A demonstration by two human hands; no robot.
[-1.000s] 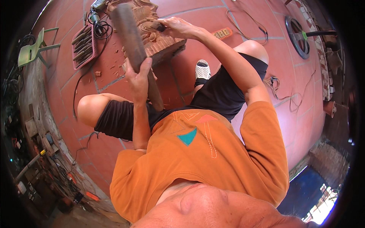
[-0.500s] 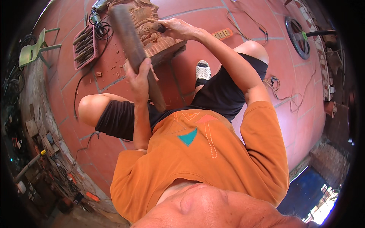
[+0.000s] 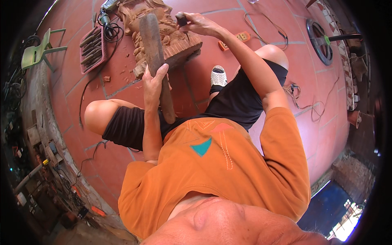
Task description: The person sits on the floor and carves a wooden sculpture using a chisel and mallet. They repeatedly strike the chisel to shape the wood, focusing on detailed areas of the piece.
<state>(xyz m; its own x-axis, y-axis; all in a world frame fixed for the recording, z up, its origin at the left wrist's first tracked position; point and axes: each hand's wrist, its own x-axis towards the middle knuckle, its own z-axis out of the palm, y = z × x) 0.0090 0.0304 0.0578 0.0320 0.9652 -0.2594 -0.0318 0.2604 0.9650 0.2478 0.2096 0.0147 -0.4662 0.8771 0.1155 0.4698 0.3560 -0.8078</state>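
My left hand [image 3: 153, 83] is closed around a long, dark wooden club-shaped mallet [image 3: 151, 36], gripped partway along, its upper end over the carving. A reddish-brown wood carving [image 3: 179, 54] with relief work and a flat base rests before me at the top of the view, partly hidden behind the mallet. At its right side, my right hand [image 3: 202, 25] grips a chisel [image 3: 182, 19] by its dark handle. The thin blade points down to the base; whether the tip touches the wood I cannot tell. Mallet and chisel are apart.
A pink tray [image 3: 103, 53] of several chisels lies left of the carving, beside a corded power tool [image 3: 105, 18]. Wood chips lie on the red tiles. A green chair [image 3: 34, 55] stands far left. An orange power strip [image 3: 234, 41], loose cables [image 3: 265, 27] and a wheel-like ring [image 3: 312, 43] are right.
The mallet's upper end has swung right. My right hand and chisel have shifted right, from the carving's relief to the side near its base.
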